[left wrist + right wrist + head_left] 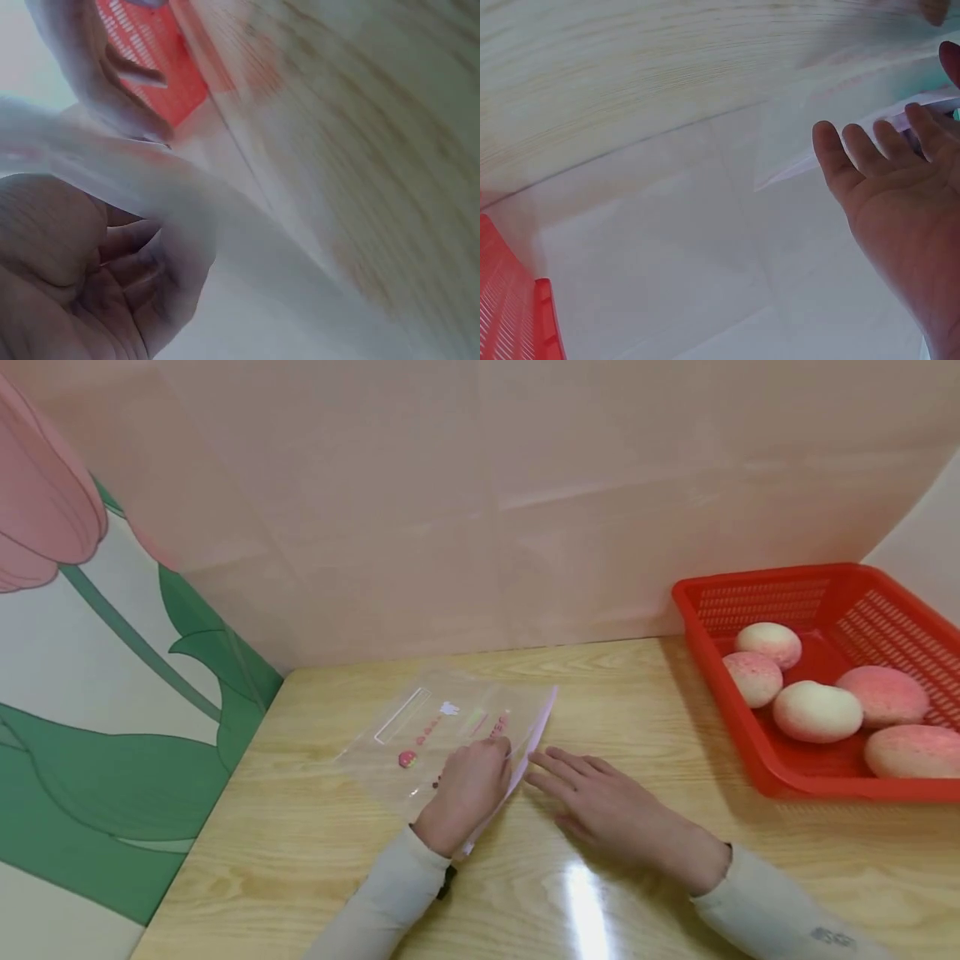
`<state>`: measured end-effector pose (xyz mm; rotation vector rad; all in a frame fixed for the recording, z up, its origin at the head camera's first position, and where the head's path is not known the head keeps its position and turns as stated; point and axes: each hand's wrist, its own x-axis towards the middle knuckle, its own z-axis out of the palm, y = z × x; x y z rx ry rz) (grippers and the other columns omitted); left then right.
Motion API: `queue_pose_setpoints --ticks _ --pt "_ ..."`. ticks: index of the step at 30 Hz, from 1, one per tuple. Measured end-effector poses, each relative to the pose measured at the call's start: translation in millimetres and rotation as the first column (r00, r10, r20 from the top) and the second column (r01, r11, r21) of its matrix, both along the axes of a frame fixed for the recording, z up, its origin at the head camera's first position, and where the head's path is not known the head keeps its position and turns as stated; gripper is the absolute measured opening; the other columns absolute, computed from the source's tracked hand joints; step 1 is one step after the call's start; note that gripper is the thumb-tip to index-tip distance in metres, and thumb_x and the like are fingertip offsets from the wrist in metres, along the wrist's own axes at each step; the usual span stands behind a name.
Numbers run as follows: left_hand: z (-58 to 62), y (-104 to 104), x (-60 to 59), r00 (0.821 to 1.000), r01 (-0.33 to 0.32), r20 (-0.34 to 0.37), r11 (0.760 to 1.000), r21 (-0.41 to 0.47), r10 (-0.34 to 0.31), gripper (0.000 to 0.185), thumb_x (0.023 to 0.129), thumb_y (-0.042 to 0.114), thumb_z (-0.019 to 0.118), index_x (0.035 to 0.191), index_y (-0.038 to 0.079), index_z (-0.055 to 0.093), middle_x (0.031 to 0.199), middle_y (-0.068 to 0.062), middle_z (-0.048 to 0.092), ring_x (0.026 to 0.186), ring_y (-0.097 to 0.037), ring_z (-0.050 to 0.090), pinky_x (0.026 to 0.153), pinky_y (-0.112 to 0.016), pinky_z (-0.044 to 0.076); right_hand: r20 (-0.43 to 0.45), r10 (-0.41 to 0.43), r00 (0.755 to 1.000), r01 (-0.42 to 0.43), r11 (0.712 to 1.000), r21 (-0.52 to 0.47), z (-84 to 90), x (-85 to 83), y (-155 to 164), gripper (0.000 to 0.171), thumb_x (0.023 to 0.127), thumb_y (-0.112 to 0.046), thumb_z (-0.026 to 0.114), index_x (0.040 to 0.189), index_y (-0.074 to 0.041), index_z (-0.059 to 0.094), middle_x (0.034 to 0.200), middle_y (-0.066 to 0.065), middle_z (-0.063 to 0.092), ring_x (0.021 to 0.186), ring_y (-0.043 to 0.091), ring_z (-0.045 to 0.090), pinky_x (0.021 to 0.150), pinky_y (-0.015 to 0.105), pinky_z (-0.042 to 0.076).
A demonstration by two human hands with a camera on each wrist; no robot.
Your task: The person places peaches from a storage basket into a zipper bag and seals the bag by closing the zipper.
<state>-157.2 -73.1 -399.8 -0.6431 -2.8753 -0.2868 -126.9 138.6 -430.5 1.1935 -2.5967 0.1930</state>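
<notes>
A clear plastic bag (pixel 382 764) with a lilac edge and printed strawberries lies slanted on the wooden table in the head view. My left hand (pixel 468 785) grips it near that edge, fingers curled; the left wrist view shows the see-through film (pixel 247 225) passing over the curled fingers. Just right of the edge is my right hand (pixel 611 810), palm down, fingers nearly straight. In the right wrist view the right hand's fingers (pixel 832 154) are spread beside the lilac edge; whether they touch it I cannot tell. Nothing is gripped in the right hand.
At the right stands a red plastic basket (pixel 757 768) with several rounded pink-and-white pieces (pixel 817 712) inside. A pale pink covered wall (pixel 480 527) rises behind the wooden table (pixel 270 827). The left side panel (pixel 97 652) carries a tulip print.
</notes>
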Motion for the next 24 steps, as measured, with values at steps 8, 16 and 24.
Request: queue_pose_setpoints --ticks 8,16,24 --pt "1.3 0.0 -0.3 0.999 0.043 -0.030 0.996 0.081 -0.041 0.023 0.096 0.015 0.064 0.074 0.010 0.060 0.063 0.001 0.057 0.054 -0.011 0.048 0.048 -0.024 0.038 -0.076 0.032 0.997 -0.033 0.999 -0.006 -2.3 -1.0 0.0 0.065 0.087 -0.029 0.073 0.146 -0.020 0.049 0.152 0.004 0.049 0.140 0.027 0.047 0.104 0.044 0.049" --pt "5.9 -2.3 1.1 0.989 0.052 -0.145 0.988 0.142 -0.031 0.014 0.091 0.009 0.065 0.077 0.008 0.063 0.068 0.000 0.061 0.056 -0.010 0.054 0.050 -0.020 0.043 -0.096 0.045 0.994 -0.048 0.999 -0.021 -1.2 -0.7 0.0 0.064 0.086 -0.029 0.074 0.145 -0.018 0.050 0.149 0.005 0.052 0.140 0.027 0.047 0.105 0.045 0.048" --pt "15.1 -7.6 0.6 0.985 0.032 -0.172 0.978 0.206 0.004 0.012 0.087 0.009 0.067 0.076 0.009 0.061 0.066 0.000 0.060 0.054 -0.010 0.050 0.047 -0.019 0.040 -0.128 0.054 0.990 -0.059 0.998 -0.037 1.3 -1.9 -1.3 0.066 0.085 -0.028 0.075 0.144 -0.015 0.049 0.149 0.006 0.051 0.142 0.030 0.044 0.107 0.048 0.046"
